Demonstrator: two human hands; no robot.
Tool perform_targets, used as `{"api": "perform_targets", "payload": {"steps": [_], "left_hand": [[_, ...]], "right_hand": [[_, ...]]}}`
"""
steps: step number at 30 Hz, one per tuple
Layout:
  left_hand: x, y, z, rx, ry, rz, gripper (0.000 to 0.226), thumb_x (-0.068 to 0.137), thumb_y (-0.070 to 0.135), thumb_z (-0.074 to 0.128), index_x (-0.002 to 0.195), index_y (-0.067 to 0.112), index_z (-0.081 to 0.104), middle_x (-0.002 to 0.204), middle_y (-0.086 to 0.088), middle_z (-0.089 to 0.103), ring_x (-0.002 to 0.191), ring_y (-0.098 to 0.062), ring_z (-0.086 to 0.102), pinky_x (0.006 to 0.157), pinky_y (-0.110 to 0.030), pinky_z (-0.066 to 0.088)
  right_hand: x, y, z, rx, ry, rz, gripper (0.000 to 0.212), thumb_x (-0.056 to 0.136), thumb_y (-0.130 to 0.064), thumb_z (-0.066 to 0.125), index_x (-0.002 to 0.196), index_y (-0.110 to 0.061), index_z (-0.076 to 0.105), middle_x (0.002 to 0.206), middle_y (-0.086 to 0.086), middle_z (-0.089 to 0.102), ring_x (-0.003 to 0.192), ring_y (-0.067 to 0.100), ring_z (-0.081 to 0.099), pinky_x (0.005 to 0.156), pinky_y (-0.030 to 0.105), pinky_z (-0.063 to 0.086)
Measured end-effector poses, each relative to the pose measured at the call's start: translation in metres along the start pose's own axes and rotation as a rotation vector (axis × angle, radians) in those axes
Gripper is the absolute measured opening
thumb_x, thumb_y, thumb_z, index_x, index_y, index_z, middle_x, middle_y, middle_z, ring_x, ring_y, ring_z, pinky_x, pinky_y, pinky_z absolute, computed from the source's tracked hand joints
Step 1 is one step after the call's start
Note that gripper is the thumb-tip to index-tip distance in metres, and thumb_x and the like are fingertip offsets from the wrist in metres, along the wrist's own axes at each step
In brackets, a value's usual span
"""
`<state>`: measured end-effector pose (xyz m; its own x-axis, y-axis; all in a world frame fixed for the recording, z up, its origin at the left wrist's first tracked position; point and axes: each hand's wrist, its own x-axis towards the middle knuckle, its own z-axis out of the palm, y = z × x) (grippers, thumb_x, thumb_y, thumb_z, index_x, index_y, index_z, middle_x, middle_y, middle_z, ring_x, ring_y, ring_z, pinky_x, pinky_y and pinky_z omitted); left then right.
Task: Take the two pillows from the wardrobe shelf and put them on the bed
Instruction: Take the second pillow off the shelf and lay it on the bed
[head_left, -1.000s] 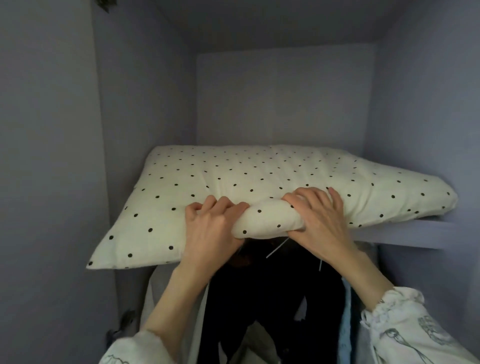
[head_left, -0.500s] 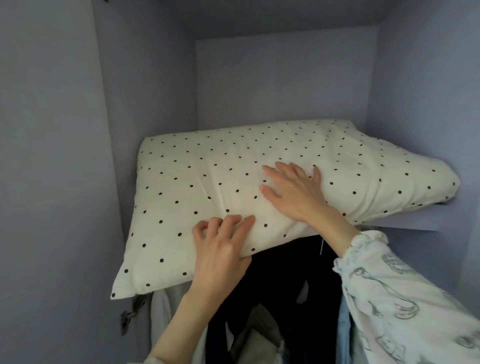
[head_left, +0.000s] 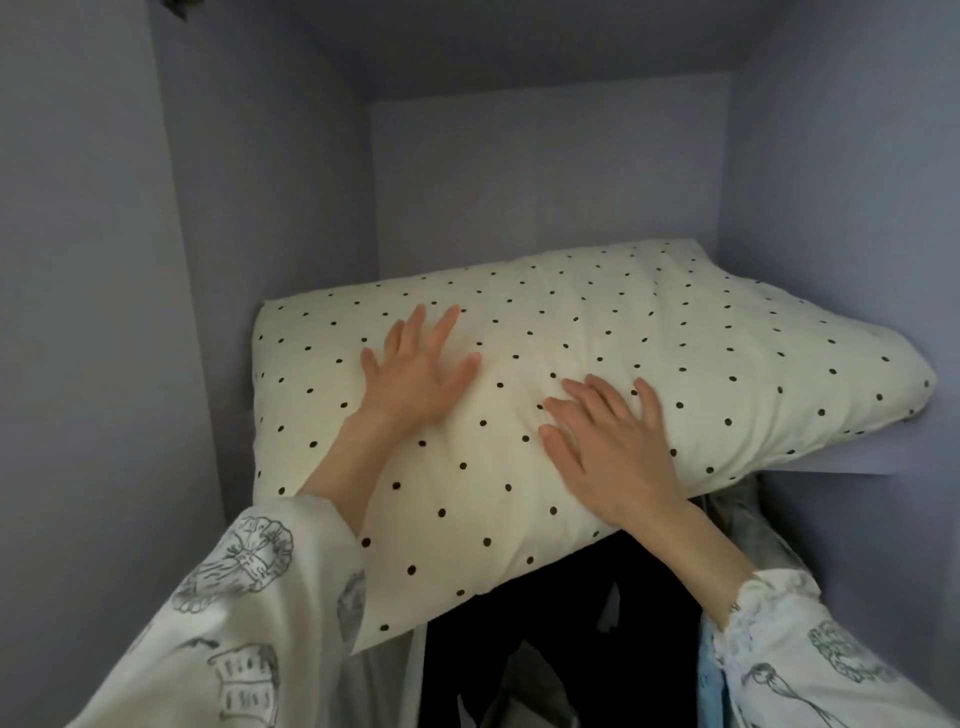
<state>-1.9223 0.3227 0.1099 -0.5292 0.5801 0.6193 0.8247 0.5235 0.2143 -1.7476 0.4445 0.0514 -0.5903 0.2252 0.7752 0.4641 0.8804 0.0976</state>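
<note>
Printed sleeves (head_left: 249, 613) nearest; right hand (head_left: 613, 447) and left hand (head_left: 415, 374) both flat, fingers spread, pressing cream black-dotted pillow (head_left: 701, 358), plump, front corner overhanging wardrobe shelf (head_left: 852, 465) above dark hanging clothes (head_left: 545, 634)

Dim lilac wardrobe walls (head_left: 545, 171)

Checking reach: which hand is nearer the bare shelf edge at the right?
Right. The right hand lies flat on the pillow nearer the shelf edge; the left hand lies farther left.
</note>
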Motion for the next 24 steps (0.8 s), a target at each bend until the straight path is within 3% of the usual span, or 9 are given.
{"api": "perform_targets", "payload": {"steps": [3, 5, 8, 10, 12, 17, 21, 24], "left_hand": [[-0.008, -0.004, 0.016, 0.134, 0.007, -0.053, 0.063, 0.086, 0.065, 0.01, 0.144, 0.042, 0.012, 0.156, -0.001, 0.015, 0.142, -0.02, 0.01, 0.113, -0.053, 0.002], [-0.016, -0.005, 0.023, 0.144, 0.065, -0.035, 0.065, 0.083, 0.066, 0.004, 0.143, 0.043, 0.015, 0.155, -0.001, 0.019, 0.141, -0.019, 0.013, 0.112, -0.052, 0.004], [-0.021, -0.007, 0.026, 0.12, 0.121, -0.027, 0.067, 0.081, 0.066, 0.003, 0.141, 0.042, 0.019, 0.152, 0.0, 0.024, 0.138, -0.019, 0.017, 0.111, -0.052, 0.006], [-0.026, -0.006, 0.028, 0.11, 0.163, -0.021, 0.066, 0.081, 0.066, 0.006, 0.14, 0.041, 0.023, 0.148, 0.0, 0.03, 0.135, -0.02, 0.022, 0.11, -0.053, 0.009], [-0.036, -0.006, 0.035, 0.121, 0.219, -0.002, 0.067, 0.082, 0.066, 0.011, 0.139, 0.036, 0.028, 0.145, -0.003, 0.035, 0.131, -0.022, 0.028, 0.108, -0.053, 0.013], [-0.064, -0.004, 0.044, 0.119, 0.287, 0.007, 0.064, 0.084, 0.061, 0.027, 0.135, 0.026, 0.041, 0.137, -0.011, 0.045, 0.122, -0.029, 0.04, 0.104, -0.055, 0.023], [-0.061, 0.009, 0.031, 0.017, 0.377, -0.035, 0.042, 0.081, 0.042, 0.053, 0.115, 0.017, 0.056, 0.11, -0.015, 0.054, 0.102, -0.037, 0.049, 0.092, -0.053, 0.032], [-0.03, 0.023, 0.006, 0.106, 0.477, 0.069, 0.052, 0.079, 0.038, 0.057, 0.127, 0.021, 0.045, 0.124, -0.018, 0.046, 0.115, -0.038, 0.04, 0.098, -0.059, 0.025]], "right_hand": [[-0.002, -0.001, 0.0, -0.006, 0.029, -0.032, 0.049, 0.089, -0.047, 0.024, 0.11, -0.02, 0.06, 0.128, 0.001, 0.057, 0.125, 0.022, 0.045, 0.106, 0.056, 0.018], [0.005, 0.002, -0.002, -0.013, 0.015, -0.029, 0.051, 0.089, -0.049, 0.024, 0.115, -0.02, 0.056, 0.131, 0.001, 0.054, 0.126, 0.022, 0.044, 0.106, 0.056, 0.018], [0.031, 0.014, -0.003, -0.024, -0.065, 0.036, 0.057, 0.09, -0.054, 0.021, 0.14, -0.027, 0.029, 0.153, -0.001, 0.026, 0.139, 0.022, 0.024, 0.11, 0.055, 0.01], [0.054, 0.023, 0.001, -0.021, -0.138, 0.116, 0.06, 0.091, -0.057, 0.02, 0.145, -0.033, 0.011, 0.157, -0.004, 0.008, 0.143, 0.024, 0.009, 0.111, 0.057, 0.005], [0.071, 0.021, 0.006, -0.029, -0.184, 0.21, 0.061, 0.09, -0.061, 0.014, 0.145, -0.037, 0.006, 0.158, -0.006, 0.001, 0.143, 0.028, -0.001, 0.11, 0.061, 0.001], [0.07, -0.003, 0.024, -0.077, -0.03, 0.239, 0.061, 0.088, -0.061, 0.004, 0.141, -0.035, 0.02, 0.157, -0.001, 0.01, 0.141, 0.039, -0.005, 0.104, 0.069, -0.005], [0.04, -0.004, 0.033, -0.118, 0.112, 0.17, 0.06, 0.091, -0.06, 0.014, 0.14, -0.031, 0.033, 0.155, 0.003, 0.022, 0.142, 0.04, 0.003, 0.105, 0.069, -0.002], [0.02, -0.005, 0.039, -0.165, 0.174, 0.115, 0.056, 0.093, -0.059, 0.028, 0.138, -0.029, 0.041, 0.152, 0.006, 0.029, 0.14, 0.043, 0.013, 0.104, 0.072, 0.008]]}}
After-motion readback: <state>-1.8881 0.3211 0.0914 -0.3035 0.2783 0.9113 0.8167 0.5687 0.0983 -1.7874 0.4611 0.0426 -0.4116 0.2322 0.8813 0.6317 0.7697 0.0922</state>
